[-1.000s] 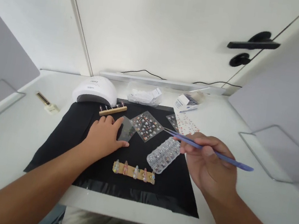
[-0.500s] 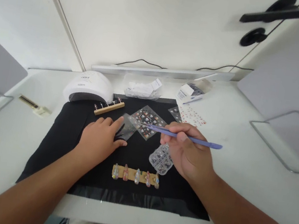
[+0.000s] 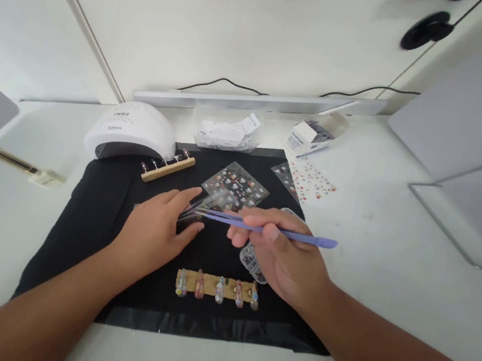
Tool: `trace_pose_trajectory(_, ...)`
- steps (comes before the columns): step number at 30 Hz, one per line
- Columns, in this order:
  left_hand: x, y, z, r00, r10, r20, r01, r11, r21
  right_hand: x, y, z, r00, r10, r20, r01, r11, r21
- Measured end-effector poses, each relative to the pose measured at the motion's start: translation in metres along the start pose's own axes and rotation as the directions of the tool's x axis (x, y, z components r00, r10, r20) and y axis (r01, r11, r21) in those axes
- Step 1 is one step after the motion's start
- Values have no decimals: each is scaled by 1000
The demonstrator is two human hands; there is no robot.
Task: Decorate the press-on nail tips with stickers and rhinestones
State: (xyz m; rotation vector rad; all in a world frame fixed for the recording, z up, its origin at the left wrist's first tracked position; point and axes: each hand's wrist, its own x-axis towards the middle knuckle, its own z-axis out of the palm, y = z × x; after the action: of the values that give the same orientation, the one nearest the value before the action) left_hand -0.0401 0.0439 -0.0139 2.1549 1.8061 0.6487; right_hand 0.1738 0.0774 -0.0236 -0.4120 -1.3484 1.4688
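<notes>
My right hand (image 3: pixel 287 254) grips a pair of purple tweezers (image 3: pixel 305 238), held nearly level. Their tips point left, into the gap between the thumb and index finger of my left hand (image 3: pixel 155 225). That left hand rests on the black mat with thumb and fingers apart, against a clear plastic packet (image 3: pixel 213 199) that it partly covers. A clear sticker sheet (image 3: pixel 240 186) lies just beyond the packet. Under my right hand is a clear compartment case (image 3: pixel 250 261), partly hidden. Nearer me, a tan strip (image 3: pixel 210 284) carries several decorated nail tips (image 3: pixel 200 284).
A white nail lamp (image 3: pixel 133 128) stands back left, beside a wooden stand (image 3: pixel 168 169) with small nail tips. At the back are a clear tray of white packets (image 3: pixel 227 133) and an open box (image 3: pixel 311 136). A brush (image 3: pixel 21 164) lies far left. Wire frames stand at both sides.
My right hand has moved left and slightly down, bringing the tweezer tips from over the sticker sheet to the packet by my left hand. The camera view has also shifted.
</notes>
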Motion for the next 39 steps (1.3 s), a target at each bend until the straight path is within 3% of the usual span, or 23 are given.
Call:
trace_pose_trajectory(4, -8, 3, 0, 999, 34, -3, -34, 967, -254, -1, -4, 3, 994, -65, 91, 65, 998, 0)
trace_pose_trajectory(8, -16, 10, 1, 999, 43, -12, -44, 886, -462, -2, -9, 5, 986, -132, 100, 135, 991, -20)
trace_pose_trajectory(10, -20, 14, 0, 1000, 23, -16, -27, 763, -646, -1, -13, 5, 981, -170, 91, 173, 985, -26)
trace_pose_trajectory(14, -24, 20, -7, 999, -45, 26, 41, 372, -927, 0, -24, 4, 973, -211, 96, 215, 976, -35)
trace_pose_trajectory(17, -25, 22, -12, 998, -10, 58, 59, 237, -970, 1, -29, 2, 973, -196, 121, 200, 980, -22)
trace_pose_trajectory(23, -25, 26, -11, 997, -22, 74, 77, 307, -949, -1, -32, 1, 968, -189, 164, 189, 982, 13)
trace_pose_trajectory(32, -25, 27, -9, 988, -69, -135, -105, 332, -937, -2, -29, 1, 930, -323, 174, 337, 939, -62)
trace_pose_trajectory(39, -27, 26, -7, 990, -47, -132, -104, 383, -918, -9, -28, 7, 910, -362, 201, 395, 905, -159)
